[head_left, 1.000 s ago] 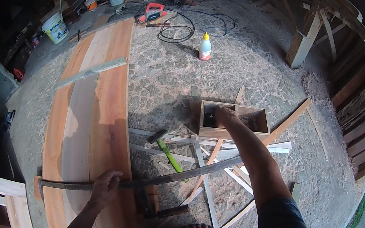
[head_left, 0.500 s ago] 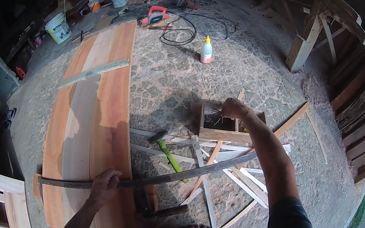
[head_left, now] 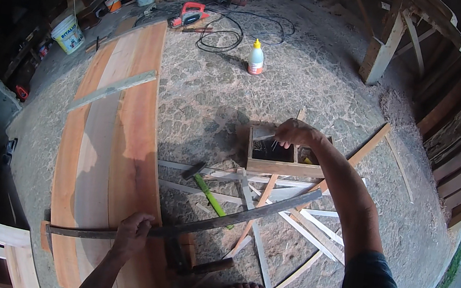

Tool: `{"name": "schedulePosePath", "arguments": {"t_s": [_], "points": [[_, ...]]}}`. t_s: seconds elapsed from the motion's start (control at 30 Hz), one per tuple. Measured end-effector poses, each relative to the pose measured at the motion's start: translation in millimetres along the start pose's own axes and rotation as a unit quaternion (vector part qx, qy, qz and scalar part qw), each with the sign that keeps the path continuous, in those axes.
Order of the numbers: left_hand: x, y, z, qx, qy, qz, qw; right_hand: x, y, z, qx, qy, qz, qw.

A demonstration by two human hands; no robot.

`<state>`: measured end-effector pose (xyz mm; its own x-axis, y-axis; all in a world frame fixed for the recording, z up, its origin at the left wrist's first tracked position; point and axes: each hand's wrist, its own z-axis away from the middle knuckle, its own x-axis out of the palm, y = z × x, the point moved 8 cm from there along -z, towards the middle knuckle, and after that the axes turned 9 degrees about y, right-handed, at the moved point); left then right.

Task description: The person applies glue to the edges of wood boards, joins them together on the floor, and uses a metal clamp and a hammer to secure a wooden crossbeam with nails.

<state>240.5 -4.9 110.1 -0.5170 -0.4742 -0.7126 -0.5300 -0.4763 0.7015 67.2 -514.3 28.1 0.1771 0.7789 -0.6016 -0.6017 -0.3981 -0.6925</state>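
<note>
Right hand (head_left: 294,133) moved a bit since a second ago: was reaching over small wooden box (head_left: 281,167), now dips at its top edge, fingers bunched, maybe pinching something small from nails inside; cannot tell if it holds one. Box sits on stone floor (head_left: 214,93), past pile of thin wood strips (head_left: 292,214).

Left hand (head_left: 132,231) same spot as before, fingers wrapped round long dark strip (head_left: 218,220), pressing it across wide reddish plank (head_left: 122,145). Strip has not shifted.

Looks like nail-picking step, strip kept in place meanwhile. Hammer with green handle (head_left: 208,192) lies between hands.
</note>
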Motion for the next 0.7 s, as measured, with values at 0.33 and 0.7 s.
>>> {"name": "schedulePosePath", "arguments": {"t_s": [0.33, 0.7], "points": [[17.8, 8.8, -8.6, 0.005, -0.010, 0.061, 0.998, 10.9, -18.3, 23.6, -0.001, 0.030, -0.039, 0.999], [22.5, 17.0, -10.2, 0.011, -0.021, 0.075, 0.997, 6.6, -38.4, 55.2, -0.252, 0.189, 0.019, 0.949]]}}
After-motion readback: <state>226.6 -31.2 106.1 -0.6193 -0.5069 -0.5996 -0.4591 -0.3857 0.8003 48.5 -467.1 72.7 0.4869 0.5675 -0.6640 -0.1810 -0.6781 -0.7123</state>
